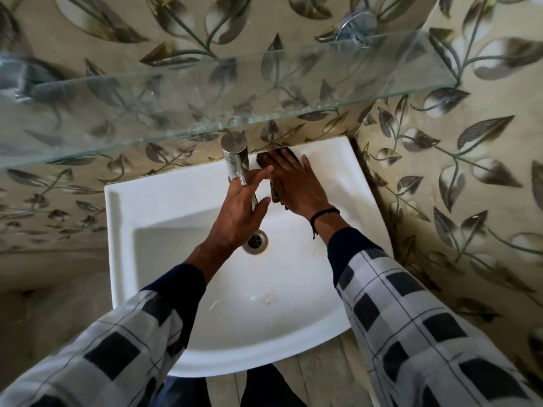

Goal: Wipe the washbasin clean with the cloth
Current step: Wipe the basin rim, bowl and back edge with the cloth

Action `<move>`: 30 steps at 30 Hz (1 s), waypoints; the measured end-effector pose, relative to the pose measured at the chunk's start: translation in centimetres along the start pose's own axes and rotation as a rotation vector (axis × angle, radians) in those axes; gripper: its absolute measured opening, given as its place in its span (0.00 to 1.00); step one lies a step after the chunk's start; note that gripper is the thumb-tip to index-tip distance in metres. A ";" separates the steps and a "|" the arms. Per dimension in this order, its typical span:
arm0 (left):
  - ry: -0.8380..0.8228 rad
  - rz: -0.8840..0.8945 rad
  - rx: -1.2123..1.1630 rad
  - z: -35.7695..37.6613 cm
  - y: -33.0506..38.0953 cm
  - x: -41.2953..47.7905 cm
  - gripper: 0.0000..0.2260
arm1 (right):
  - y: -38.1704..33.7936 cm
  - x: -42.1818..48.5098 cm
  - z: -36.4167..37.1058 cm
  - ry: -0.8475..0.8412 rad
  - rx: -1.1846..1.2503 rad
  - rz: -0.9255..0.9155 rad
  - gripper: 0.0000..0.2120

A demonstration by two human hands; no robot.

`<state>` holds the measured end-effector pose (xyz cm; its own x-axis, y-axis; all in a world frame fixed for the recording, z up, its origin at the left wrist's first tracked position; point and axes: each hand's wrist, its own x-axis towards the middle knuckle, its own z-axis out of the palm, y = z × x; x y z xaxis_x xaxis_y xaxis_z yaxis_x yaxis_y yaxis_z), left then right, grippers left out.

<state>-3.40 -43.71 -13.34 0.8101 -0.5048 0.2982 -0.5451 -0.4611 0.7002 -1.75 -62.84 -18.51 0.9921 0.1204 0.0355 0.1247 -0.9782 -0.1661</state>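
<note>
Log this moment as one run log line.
right hand: flat on dark cloth, washbasin back ledge | left hand: open at tap

White washbasin (176, 201) fixed to leaf-pattern tiled wall, w/ steel drain (255, 240) in bowl and chrome tap (236, 160) at back ledge. Dark cloth (274, 171) lies flat on back ledge, just right of tap, pressed under right hand (296, 186). Glass shelf (205, 107) above basin.

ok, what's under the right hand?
A dark cloth lies under the flat right hand, pressed on the white ceramic washbasin ledge right of the chrome tap. Only its edges show; the hand hides the rest and the ledge beneath.
</note>
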 end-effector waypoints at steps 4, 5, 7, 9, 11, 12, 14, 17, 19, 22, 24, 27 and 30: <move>0.007 0.013 0.011 0.1 -0.1 -0.1 0.23 | 0.1 0.0 0.2 -0.011 0.008 0.000 0.27; 0.010 0.026 0.014 0.1 0.0 -0.1 0.23 | 0.1 0.1 0.1 -0.016 0.009 0.003 0.27; 0.017 0.061 0.033 0.0 0.1 -0.1 0.22 | 0.0 0.0 0.1 -0.020 0.006 0.002 0.26; 0.011 0.088 0.061 0.1 0.3 -0.1 0.20 | 0.0 -0.1 0.1 -0.015 0.003 0.000 0.26; -0.004 0.097 0.084 0.1 0.2 0.0 0.19 | 0.2 0.1 0.3 -0.017 -0.005 0.002 0.29; -0.011 0.099 0.093 0.2 0.1 0.0 0.18 | 0.3 0.1 0.5 -0.017 -0.018 0.005 0.33; -0.026 0.110 0.097 0.1 0.0 0.0 0.18 | 0.3 0.1 0.6 -0.013 -0.051 0.012 0.41; -0.050 0.163 0.116 0.0 0.0 0.0 0.14 | 0.2 0.1 0.6 -0.012 -0.053 0.010 0.43; -0.067 0.235 0.141 -0.1 0.0 0.0 0.12 | 0.2 0.0 0.5 -0.018 -0.066 -0.006 0.44; -0.137 0.247 0.205 -0.5 -0.1 -0.1 0.16 | 0.2 0.0 0.6 -0.008 -0.050 -0.001 0.41; -0.212 0.204 0.278 -1.0 -0.4 -0.7 0.19 | 0.1 -0.1 0.6 0.011 0.010 0.017 0.31; -0.232 0.237 0.270 -1.9 -1.1 -1.6 0.19 | 0.1 -0.2 0.6 0.047 0.071 0.024 0.24; -0.253 0.251 0.244 -2.5 -1.2 -2.1 0.19 | 0.2 -0.3 0.7 0.071 0.082 0.029 0.24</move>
<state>-3.89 -40.25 -13.19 0.5838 -0.7723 0.2504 -0.7784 -0.4446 0.4432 -2.03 -62.94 -19.26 0.9921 0.0773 0.0989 0.0998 -0.9636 -0.2480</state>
